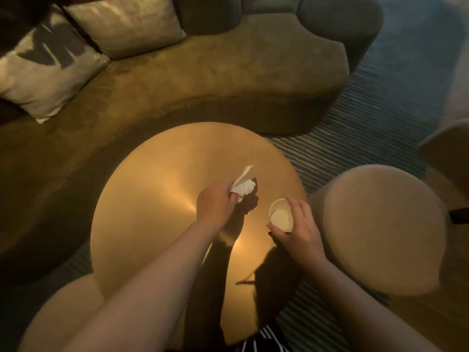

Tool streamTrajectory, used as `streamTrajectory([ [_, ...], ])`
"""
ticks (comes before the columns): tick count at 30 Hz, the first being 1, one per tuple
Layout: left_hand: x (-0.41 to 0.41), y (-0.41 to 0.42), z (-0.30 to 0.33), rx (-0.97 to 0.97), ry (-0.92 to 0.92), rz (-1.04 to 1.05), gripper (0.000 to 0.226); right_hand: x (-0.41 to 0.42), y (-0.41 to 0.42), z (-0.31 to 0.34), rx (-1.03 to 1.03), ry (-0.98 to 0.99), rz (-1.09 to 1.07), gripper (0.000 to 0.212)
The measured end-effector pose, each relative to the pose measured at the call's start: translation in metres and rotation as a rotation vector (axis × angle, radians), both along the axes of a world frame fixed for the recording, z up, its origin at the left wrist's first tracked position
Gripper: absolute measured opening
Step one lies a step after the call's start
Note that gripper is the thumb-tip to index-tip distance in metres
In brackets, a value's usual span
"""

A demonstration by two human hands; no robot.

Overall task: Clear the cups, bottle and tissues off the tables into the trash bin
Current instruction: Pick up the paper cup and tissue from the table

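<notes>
**Edges and free room, left to right.** Curved sofa (215, 72) wrapping the far and left sides of the round brass-toned table (142, 199), with only a narrow dark gap along the far-left rim. At lower left, low padded stool (58, 316), partly overlapped by the near-left rim. Broad bare tabletop to the left of both hands. At upper right, open striped rug (368, 128) beyond the sofa's end. Just beside the right rim, a second stool (380, 224), with a thin strip of rug between.

**Counts.** On the sofa's left end, two cushions (50, 64), touching each other. Stools, two; tables, one. One tissue wad with a flat folded corner sticking up. One cup. Two hands, forearms bare.

**Task items.** Over the table's centre, left hand (215, 205), fingers curled round the white tissue (244, 186) and gripping it. Contact between tissue and tabletop impossible to judge; dark shadow directly beside and below it. Near the right rim, right hand (300, 233), thumb and fingers curved around the wall of the small paper cup (281, 215). Cup mouth upward, pale inside; standing on the table or lifted, unclear.

**Surroundings and obstructions.** Second stool close to the right of the right hand. At the far right edge, part of a chair (446, 158). At bottom centre, striped cloth (266, 339). Arm shadows across the near half of the table.
</notes>
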State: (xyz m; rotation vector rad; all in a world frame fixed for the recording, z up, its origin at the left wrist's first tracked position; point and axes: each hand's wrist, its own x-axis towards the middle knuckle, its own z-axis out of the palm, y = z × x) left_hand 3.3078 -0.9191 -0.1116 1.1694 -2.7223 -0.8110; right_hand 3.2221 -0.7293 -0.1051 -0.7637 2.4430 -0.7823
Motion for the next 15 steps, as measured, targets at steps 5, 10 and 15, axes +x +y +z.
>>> streamTrajectory([
  [5, 0.018, 0.027, 0.043, -0.006, 0.139, -0.011, 0.02, 0.005, 0.031, 0.032, -0.089, 0.052, -0.106, 0.079],
  [10, 0.028, 0.069, 0.073, 0.047, 0.236, -0.111, 0.018, 0.027, 0.073, 0.052, -0.089, 0.149, -0.259, 0.078],
  [15, 0.041, 0.128, 0.091, 0.059, 0.294, -0.276, 0.02, 0.068, 0.145, 0.063, -0.111, 0.204, -0.397, 0.078],
])
